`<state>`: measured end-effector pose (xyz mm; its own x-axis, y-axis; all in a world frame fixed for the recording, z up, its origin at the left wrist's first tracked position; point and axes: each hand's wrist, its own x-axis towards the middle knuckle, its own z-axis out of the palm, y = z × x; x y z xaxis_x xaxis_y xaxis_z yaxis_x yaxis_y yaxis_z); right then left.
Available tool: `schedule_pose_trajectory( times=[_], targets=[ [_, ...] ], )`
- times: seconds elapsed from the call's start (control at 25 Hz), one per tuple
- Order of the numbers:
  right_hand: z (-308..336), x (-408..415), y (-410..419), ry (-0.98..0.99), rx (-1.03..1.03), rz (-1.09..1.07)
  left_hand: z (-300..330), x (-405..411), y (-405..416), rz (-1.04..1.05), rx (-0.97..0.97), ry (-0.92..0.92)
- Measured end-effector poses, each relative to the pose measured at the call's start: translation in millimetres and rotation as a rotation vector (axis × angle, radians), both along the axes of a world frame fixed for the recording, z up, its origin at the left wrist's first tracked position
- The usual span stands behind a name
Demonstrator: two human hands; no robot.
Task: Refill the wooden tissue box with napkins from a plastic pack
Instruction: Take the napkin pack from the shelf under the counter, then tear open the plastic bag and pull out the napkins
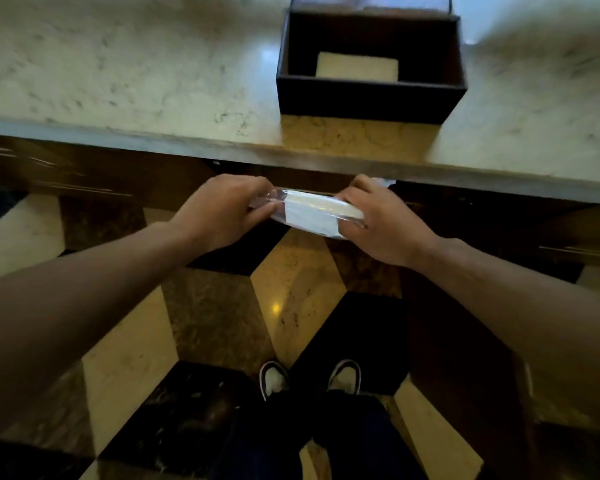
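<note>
A dark wooden tissue box (371, 98) stands open on the marble counter, with a small stack of pale napkins (357, 65) lying at its bottom. Below the counter's front edge I hold a clear plastic pack of white napkins (312, 213) in the air. My left hand (222, 213) grips the pack's loose plastic end on the left. My right hand (378, 223) clasps the right end, around the napkins. The pack is roughly level, slightly lower on the right.
The marble counter (136, 81) spans the upper part of the view, its front edge (222, 147) just beyond my hands. Under it are dark wood cabinet fronts. The floor is patterned in cream, brown and black tiles, with my two shoes (309, 377) below.
</note>
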<state>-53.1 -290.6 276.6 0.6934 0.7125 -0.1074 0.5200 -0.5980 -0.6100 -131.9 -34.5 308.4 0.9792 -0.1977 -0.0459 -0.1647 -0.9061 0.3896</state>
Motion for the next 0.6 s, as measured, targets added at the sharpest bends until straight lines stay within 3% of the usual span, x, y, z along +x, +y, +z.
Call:
schedule_pose_trajectory(
  times=[0.36, 0.6],
  targets=[
    [133, -3, -27, -0.108, 0.127, -0.061, 147, -4, -31, 0.174, -0.114, -0.049],
    [179, 3, -40, -0.164, 0.191, -0.069, 192, -13, -40, 0.218, -0.184, -0.112]
  ],
)
